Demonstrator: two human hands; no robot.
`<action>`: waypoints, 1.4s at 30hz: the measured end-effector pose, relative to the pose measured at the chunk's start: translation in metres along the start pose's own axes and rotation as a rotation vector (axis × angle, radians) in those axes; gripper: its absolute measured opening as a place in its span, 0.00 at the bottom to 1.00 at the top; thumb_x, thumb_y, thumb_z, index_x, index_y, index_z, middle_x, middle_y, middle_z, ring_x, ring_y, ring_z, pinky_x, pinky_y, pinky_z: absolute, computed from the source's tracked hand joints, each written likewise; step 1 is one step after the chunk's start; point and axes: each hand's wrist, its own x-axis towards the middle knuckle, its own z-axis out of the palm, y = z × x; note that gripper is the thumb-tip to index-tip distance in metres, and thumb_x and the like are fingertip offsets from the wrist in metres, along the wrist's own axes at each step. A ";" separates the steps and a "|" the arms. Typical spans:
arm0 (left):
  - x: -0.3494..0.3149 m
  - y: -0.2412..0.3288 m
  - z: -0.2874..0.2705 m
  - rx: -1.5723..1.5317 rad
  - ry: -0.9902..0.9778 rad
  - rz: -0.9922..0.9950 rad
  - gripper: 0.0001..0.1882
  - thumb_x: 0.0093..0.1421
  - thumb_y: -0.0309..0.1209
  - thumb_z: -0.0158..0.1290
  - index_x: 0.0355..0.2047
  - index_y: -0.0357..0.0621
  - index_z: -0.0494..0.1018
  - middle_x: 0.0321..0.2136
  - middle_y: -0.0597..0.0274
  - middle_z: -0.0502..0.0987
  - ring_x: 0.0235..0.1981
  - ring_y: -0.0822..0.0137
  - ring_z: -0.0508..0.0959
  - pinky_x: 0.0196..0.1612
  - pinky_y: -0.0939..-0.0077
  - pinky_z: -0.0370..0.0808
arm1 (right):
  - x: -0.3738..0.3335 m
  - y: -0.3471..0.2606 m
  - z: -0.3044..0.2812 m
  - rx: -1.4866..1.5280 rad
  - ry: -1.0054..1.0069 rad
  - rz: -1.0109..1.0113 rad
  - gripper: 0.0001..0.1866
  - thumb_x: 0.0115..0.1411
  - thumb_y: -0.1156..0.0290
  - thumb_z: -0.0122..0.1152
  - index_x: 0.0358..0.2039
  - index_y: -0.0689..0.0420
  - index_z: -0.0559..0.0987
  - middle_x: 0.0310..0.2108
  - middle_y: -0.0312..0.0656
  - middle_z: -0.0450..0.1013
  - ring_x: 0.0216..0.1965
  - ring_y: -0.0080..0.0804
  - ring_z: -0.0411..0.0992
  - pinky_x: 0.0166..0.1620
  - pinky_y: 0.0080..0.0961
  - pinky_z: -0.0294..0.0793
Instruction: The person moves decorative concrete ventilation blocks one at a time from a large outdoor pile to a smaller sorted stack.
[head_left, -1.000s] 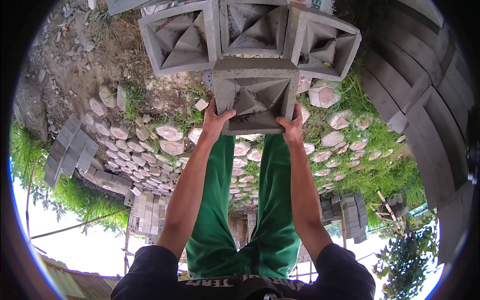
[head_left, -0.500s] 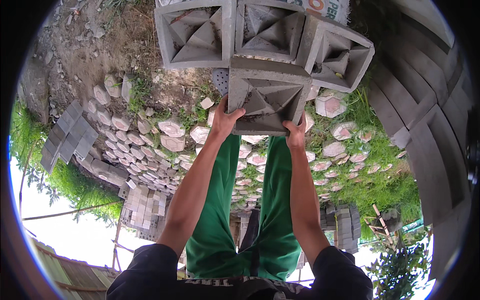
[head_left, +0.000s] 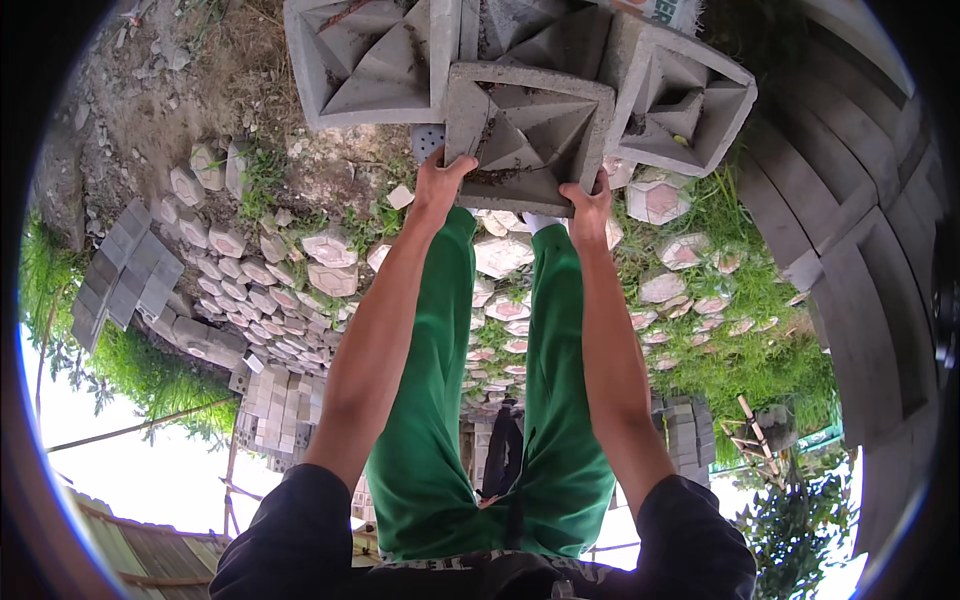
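Note:
Between my two hands is a square grey concrete block with a recessed, pyramid-like pattern in its face and bits of dry debris inside. My left hand grips its near left corner, the thumb over the rim. At the near right corner my right hand grips the block the same way. Fingers under the block are hidden. Similar blocks lie around it: one at the far left, one directly behind, partly covered by the held block, and a tilted one at the right.
Hexagonal paving stones cover the grassy ground around my legs. Grey concrete pieces are stacked tall along the right. Stacked grey pavers stand at the left. A printed sack lies beyond the blocks. A grey perforated shoe shows beside the held block.
My hands and the held block have shifted away from my body and slightly left in view. The block's face now shows more squarely, and it covers more of the block behind.

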 end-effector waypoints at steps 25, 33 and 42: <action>0.021 -0.013 0.032 -1.423 -0.145 -0.274 0.29 0.65 0.47 0.26 0.58 0.46 0.63 0.57 0.53 0.66 0.58 0.52 0.63 0.62 0.52 0.56 | 0.002 0.011 0.011 0.570 -0.005 0.162 0.46 0.53 0.48 0.65 0.63 0.59 0.56 0.61 0.48 0.57 0.62 0.40 0.56 0.62 0.43 0.55; 0.021 -0.009 0.031 -1.477 -0.114 -0.303 0.29 0.65 0.45 0.23 0.59 0.45 0.62 0.57 0.51 0.65 0.59 0.50 0.63 0.63 0.50 0.55 | -0.011 -0.005 0.034 0.721 -0.021 0.151 0.42 0.57 0.43 0.55 0.62 0.58 0.58 0.62 0.42 0.58 0.63 0.41 0.55 0.65 0.42 0.48; 0.049 0.028 0.038 -1.651 -0.224 -0.190 0.35 0.64 0.54 0.20 0.62 0.49 0.59 0.62 0.54 0.60 0.63 0.49 0.58 0.64 0.47 0.52 | 0.020 -0.022 0.051 0.772 -0.140 -0.043 0.40 0.52 0.56 0.68 0.61 0.58 0.60 0.59 0.40 0.61 0.61 0.35 0.57 0.65 0.34 0.51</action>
